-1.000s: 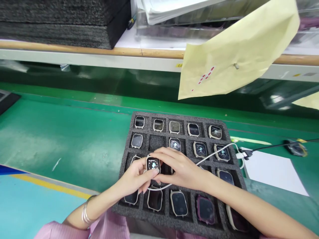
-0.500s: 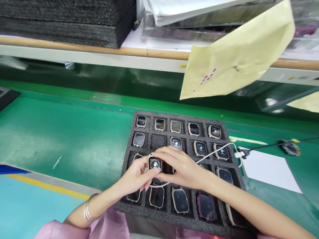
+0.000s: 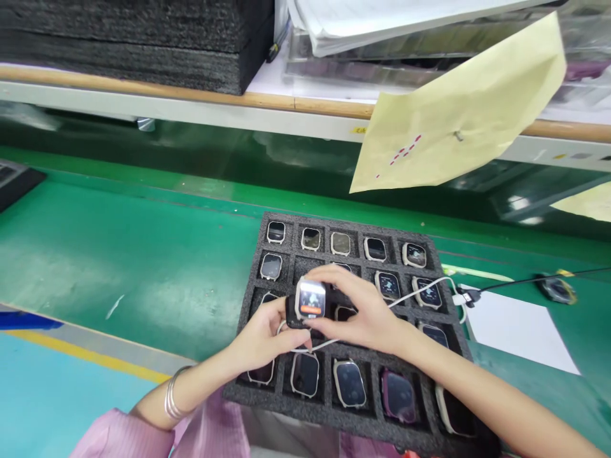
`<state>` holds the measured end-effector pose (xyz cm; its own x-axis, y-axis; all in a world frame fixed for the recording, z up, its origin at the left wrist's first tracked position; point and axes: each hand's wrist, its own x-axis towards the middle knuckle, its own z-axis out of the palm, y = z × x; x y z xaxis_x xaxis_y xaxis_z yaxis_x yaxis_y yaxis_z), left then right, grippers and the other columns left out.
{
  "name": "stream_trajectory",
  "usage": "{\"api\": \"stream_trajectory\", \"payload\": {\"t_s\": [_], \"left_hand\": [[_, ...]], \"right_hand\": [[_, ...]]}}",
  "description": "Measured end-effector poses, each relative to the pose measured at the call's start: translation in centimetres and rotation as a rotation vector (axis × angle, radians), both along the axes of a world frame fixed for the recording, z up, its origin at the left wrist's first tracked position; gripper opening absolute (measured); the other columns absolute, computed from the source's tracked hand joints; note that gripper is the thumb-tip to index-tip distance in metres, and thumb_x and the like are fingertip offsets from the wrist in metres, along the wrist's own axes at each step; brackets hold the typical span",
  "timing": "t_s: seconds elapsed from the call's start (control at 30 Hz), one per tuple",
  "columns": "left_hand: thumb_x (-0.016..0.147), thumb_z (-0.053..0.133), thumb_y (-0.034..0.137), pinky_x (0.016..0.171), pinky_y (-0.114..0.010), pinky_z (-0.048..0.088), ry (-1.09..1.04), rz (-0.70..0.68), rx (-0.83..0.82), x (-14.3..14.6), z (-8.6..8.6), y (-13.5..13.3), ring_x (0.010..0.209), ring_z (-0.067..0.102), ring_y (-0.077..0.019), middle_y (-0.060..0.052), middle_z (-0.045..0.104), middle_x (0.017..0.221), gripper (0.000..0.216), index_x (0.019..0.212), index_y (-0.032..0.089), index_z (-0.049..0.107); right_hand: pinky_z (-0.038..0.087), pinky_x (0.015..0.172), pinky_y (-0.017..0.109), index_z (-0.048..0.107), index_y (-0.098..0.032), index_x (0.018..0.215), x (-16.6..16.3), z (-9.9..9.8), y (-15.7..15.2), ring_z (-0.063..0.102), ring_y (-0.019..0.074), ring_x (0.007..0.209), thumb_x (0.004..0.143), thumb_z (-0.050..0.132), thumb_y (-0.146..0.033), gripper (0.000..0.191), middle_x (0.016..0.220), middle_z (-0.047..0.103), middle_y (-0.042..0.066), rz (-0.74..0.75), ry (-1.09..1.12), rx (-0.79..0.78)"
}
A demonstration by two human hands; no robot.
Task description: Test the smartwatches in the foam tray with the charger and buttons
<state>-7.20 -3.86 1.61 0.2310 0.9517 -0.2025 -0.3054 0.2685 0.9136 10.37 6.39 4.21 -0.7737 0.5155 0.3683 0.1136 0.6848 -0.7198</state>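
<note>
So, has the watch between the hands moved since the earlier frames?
Yes: the smartwatch has shifted toward the far edge of the black foam tray and slightly right, now overlapping the tray's second row of slots.

foam tray (image 3: 344,222): rough, matt black foam.
smartwatch (image 3: 310,300): glossy glass face, satin pale case, just above the foam tray.
charging cable (image 3: 420,294): smooth white plastic, lying across the tray.
bench mat (image 3: 143,254): glossy green, under the tray.
paper sheet (image 3: 518,331): smooth matt white paper, right of the tray.
hanging paper (image 3: 458,121): thin, smooth pale yellow paper, beyond the tray.
foam stack (image 3: 119,51): rough black foam, beyond the tray.
bangle (image 3: 170,401): polished metal, left of the tray.
sleeve (image 3: 119,436): soft pink cloth, left of the tray.
</note>
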Motion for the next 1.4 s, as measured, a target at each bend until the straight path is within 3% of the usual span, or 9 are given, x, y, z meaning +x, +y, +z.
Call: {"api": "stream_trajectory", "payload": {"t_s": [0.17,0.33,0.47,0.7,0.83,0.93,1.03,1.2,1.4], "left_hand": [[0.084,0.069,0.037,0.048,-0.018,0.033,0.02,-0.045,-0.109,-0.7,0.0,-2.1,0.053,0.042,-0.0052,-0.001,0.062,0.079,0.031,0.104,0.016,0.061],[0.085,0.067,0.039,0.045,-0.018,0.032,0.011,-0.044,-0.166,-1.2,-0.5,-3.3,0.049,0.04,-0.0043,0.0,0.06,0.078,0.032,0.107,0.017,0.059],[0.086,0.064,0.044,0.038,-0.017,0.029,-0.014,0.002,-0.16,-1.3,-0.6,-2.6,0.04,0.04,-0.002,-0.002,0.063,0.079,0.032,0.097,0.016,0.054],[0.086,0.063,0.043,0.037,-0.015,0.034,-0.027,0.048,-0.139,-1.3,-0.6,-2.2,0.042,0.045,-0.0023,-0.002,0.062,0.08,0.031,0.093,0.015,0.052],[0.085,0.065,0.043,0.036,-0.015,0.037,-0.049,0.075,-0.165,-1.3,-0.5,-2.0,0.041,0.048,-0.0029,-0.002,0.062,0.08,0.032,0.096,0.015,0.052],[0.08,0.07,0.039,0.035,-0.015,0.038,-0.076,0.088,-0.164,-1.4,-0.6,-1.9,0.041,0.049,-0.0025,-0.002,0.062,0.084,0.034,0.098,0.015,0.054],[0.075,0.076,0.033,0.035,-0.015,0.04,-0.09,0.053,-0.168,-1.6,-0.9,-2.0,0.041,0.05,-0.0029,-0.002,0.065,0.085,0.035,0.096,0.015,0.055],[0.078,0.073,0.035,0.035,-0.015,0.039,-0.067,-0.026,-0.207,-1.6,-1.2,-2.3,0.034,0.048,-0.007,0.006,0.056,0.049,0.033,0.093,0.016,0.05],[0.08,0.07,0.042,0.03,-0.014,0.025,-0.07,0.045,-0.17,-1.4,-0.6,-2.0,0.03,0.035,-0.0033,0.012,0.042,0.044,0.034,0.09,0.015,0.051]], "right_hand": [[0.05,0.094,0.05,0.059,-0.017,0.112,-0.5,-1.7,2.3,0.06,0.0301,0.109,0.082,0.072,-0.026,0.034,0.114,0.063,0.014,-0.142,-0.219,0.117],[0.048,0.091,0.058,0.059,-0.012,0.123,-2.2,-1.5,2.8,0.053,0.0372,0.117,0.082,0.073,-0.028,0.047,0.129,0.057,0.02,-0.093,-0.432,0.313],[0.048,0.093,0.054,0.07,-0.011,0.101,-5.6,-0.5,3.0,0.053,0.0348,0.118,0.086,0.07,-0.027,0.023,0.127,0.059,0.019,-0.012,-0.48,0.371],[0.048,0.088,0.056,0.073,-0.006,0.082,-9.5,-0.4,3.5,0.055,0.0408,0.112,0.077,0.079,-0.026,0.022,0.122,0.06,0.026,0.053,-0.552,0.407],[0.05,0.092,0.051,0.072,-0.01,0.085,-8.4,-0.3,4.5,0.059,0.0359,0.111,0.075,0.079,-0.029,0.023,0.12,0.062,0.02,0.001,-0.477,0.357],[0.052,0.092,0.044,0.069,-0.015,0.093,-6.6,0.7,4.5,0.062,0.0292,0.107,0.078,0.076,-0.03,0.022,0.119,0.062,0.015,-0.053,-0.26,0.225],[0.052,0.093,0.042,0.066,-0.017,0.1,-4.9,1.8,2.9,0.062,0.0272,0.109,0.078,0.074,-0.027,0.026,0.121,0.062,0.013,0.123,-0.163,0.106],[0.052,0.089,0.043,0.063,-0.013,0.108,-3.6,2.2,-0.2,0.064,0.0268,0.101,0.082,0.072,-0.024,0.029,0.109,0.069,0.013,0.274,-0.278,0.139],[0.05,0.091,0.048,0.062,-0.014,0.111,-3.2,2.0,-0.2,0.067,0.0274,0.093,0.086,0.065,-0.022,0.027,0.106,0.072,0.013,0.239,-0.239,0.205]]}}
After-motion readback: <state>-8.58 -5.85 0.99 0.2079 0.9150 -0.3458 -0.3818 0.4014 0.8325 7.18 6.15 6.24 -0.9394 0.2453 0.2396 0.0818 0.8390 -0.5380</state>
